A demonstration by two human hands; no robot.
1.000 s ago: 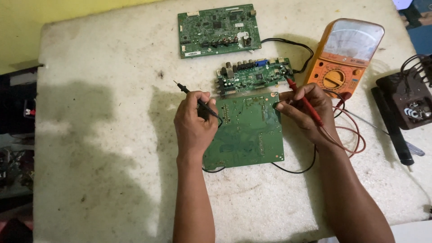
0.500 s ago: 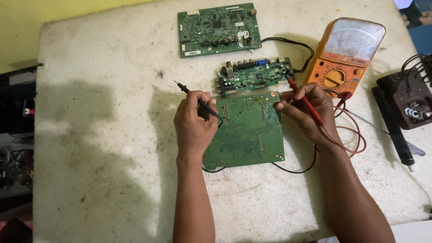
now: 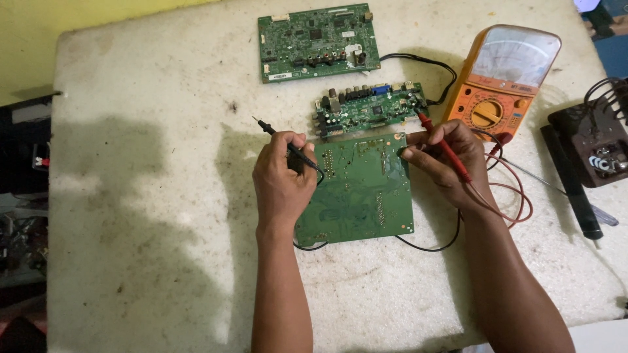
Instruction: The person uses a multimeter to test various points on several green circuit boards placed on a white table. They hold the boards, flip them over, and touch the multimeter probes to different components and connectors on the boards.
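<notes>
1. Work in hand: both hands grip the large green circuit board (image 3: 360,189), which lies solder side up on the tabletop (image 3: 150,196), just in front of a smaller green board (image 3: 369,108).
2. Left hand (image 3: 282,180): closed over the left edge of the large board, with the black probe (image 3: 288,144) pinned under the fingers. The probe tip points up and left, clear of the board.
3. Right hand (image 3: 448,163): closed around the red probe (image 3: 441,144), fingertips resting on the upper right edge of the large board. The red tip points toward the right end of the smaller board; contact cannot be confirmed.
4. Meter: the orange meter (image 3: 504,85) stands propped to the right, well apart from the large board. Red and black leads (image 3: 510,196) run from it to the probes.
5. Judged step: the board is being positioned or steadied; no measurement appears under way, since neither tip sits on its solder points.
6. Next move calls for: a stable board, a shift of each probe into a fingertip grip, and tips set on separate points without bridging neighbouring joints.
7. Also present: a third board (image 3: 317,39) lies at the far edge.
</notes>
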